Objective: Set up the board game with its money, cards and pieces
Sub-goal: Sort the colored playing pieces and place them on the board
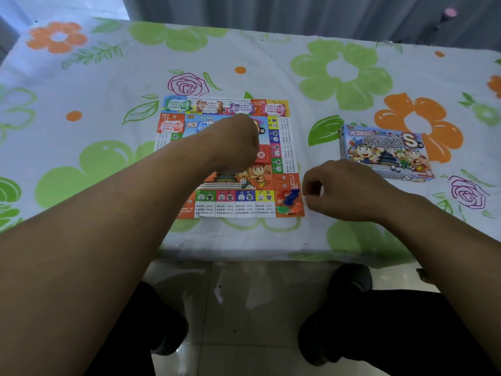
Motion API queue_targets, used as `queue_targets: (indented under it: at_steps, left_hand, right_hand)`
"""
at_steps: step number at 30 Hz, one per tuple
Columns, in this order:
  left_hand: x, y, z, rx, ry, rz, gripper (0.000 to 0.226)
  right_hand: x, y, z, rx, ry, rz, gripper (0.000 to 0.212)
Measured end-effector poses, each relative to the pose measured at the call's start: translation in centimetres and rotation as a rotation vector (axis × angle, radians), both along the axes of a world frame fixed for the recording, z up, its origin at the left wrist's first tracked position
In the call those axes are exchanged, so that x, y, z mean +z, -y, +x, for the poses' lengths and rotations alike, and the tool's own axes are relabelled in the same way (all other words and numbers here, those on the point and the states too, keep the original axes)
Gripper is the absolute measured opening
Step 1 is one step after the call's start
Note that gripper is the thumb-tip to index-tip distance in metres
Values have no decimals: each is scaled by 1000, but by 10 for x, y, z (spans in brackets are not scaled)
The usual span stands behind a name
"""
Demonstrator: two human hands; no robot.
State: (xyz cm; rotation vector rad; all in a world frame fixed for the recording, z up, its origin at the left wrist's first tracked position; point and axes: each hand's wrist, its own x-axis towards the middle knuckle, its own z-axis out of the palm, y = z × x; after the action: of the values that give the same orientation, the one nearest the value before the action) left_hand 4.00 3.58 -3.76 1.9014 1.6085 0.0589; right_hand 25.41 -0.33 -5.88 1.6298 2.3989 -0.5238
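Blue box [385,151] right, forearm [162,175] across board [245,204]

Lighting: soft, even daylight, brightest top-left. Glare: pale reflections on floor tiles [244,289]. Distortion: wide-angle bowing at edges. Focus: slightly soft throughout.

Both forearms [108,226] are bare down to the left hand [238,142] and the right hand [344,191]. Black trousers [406,335] cover the legs. A dark, rounded shoe [349,278] shows below the worktop [244,240] edge.
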Motion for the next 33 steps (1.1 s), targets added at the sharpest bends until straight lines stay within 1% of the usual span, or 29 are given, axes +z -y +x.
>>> queue_targets:
  at_steps: [5,8,10,13,17,24,33]
  left_hand:
    - [1,4,-6,24,-9,-14,20]
    - [3,5,-14,53,8,-14,22]
    - [4,6,-20,73,19,-19,22]
    - [5,7,-34,115,16,-23,19]
    - [7,6,-50,159,25,-35,21]
    - [7,6,-54,146,15,-39,22]
    - [2,3,-58,135,11,-44,20]
  right_hand:
    - [4,-8,-16,-5,-47,39,10]
    - [0,-12,-33,40,-87,41,9]
    - [-4,-14,-45,71,-99,37,13]
    - [-12,-19,-63,101,-88,48,19]
    - [-21,-24,-82,118,-77,43,20]
    - [-32,-32,-95,119,-59,43,22]
    - [-38,-33,-98,158,-20,50,14]
